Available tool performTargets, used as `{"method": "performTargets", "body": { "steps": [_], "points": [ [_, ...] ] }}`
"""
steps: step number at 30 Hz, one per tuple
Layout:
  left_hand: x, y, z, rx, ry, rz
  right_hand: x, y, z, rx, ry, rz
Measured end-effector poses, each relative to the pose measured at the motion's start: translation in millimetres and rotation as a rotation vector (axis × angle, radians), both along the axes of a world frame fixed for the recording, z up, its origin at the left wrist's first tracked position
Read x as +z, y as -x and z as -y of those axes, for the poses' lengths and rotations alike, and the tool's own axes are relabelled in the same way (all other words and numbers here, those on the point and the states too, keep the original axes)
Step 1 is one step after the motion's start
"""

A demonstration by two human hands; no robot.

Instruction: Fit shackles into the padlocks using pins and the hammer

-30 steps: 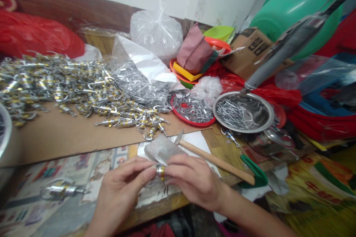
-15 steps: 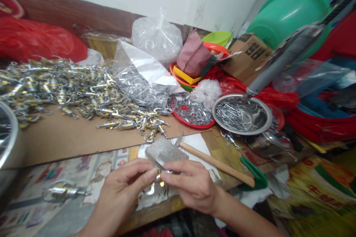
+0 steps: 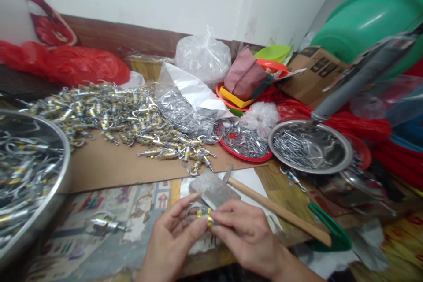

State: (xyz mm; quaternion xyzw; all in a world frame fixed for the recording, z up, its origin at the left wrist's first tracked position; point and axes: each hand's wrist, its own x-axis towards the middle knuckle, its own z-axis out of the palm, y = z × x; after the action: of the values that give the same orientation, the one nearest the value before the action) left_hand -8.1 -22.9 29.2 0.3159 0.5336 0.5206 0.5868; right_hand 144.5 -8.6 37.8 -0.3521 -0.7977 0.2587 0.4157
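My left hand [image 3: 175, 242] pinches the curved end of a metal hook bolt [image 3: 199, 213] with yellow bands. On its other end are the thumb and fingertips of my right hand [image 3: 251, 238], covering much of it. Just beyond my fingers lies a grey metal block [image 3: 216, 188] on white paper. A hammer [image 3: 280, 209] with a wooden handle rests right of the block, slanting toward me. Another hook bolt [image 3: 105, 224], somewhat blurred, lies alone on the printed sheet to my left.
Many similar hook bolts are heaped on cardboard [image 3: 109, 165]. A large metal basin [image 3: 66, 158] of them stands at left. Behind the hammer are a red tray [image 3: 244, 156] of small metal pieces and a steel bowl [image 3: 330, 165] of pins, with a grey bar [image 3: 360, 81] slanting above.
The view has swung left, bringing more of the metal basin into sight. The hook bolt has turned in my fingers, its curved end now up at the left hand; both hands still hold it.
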Motion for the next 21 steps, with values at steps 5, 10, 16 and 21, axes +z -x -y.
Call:
{"method": "performTargets", "body": {
  "steps": [5,10,16,21],
  "points": [
    [-7.2,-1,-3,0.046,-0.047,0.054,6.7,-7,-26,0.047,0.074,0.199],
    [-6.2,0,-15,-0.084,-0.011,0.055,1.2,-53,-120,-0.469,0.027,0.579],
    [-11.8,1,-24,-0.164,-0.038,0.057,-25.0,-75,-176,-0.530,0.124,0.830],
    [-24.0,4,-28,-0.094,-0.071,0.063,-23.5,-77,-182,-0.552,0.107,0.807]
  ]
}}
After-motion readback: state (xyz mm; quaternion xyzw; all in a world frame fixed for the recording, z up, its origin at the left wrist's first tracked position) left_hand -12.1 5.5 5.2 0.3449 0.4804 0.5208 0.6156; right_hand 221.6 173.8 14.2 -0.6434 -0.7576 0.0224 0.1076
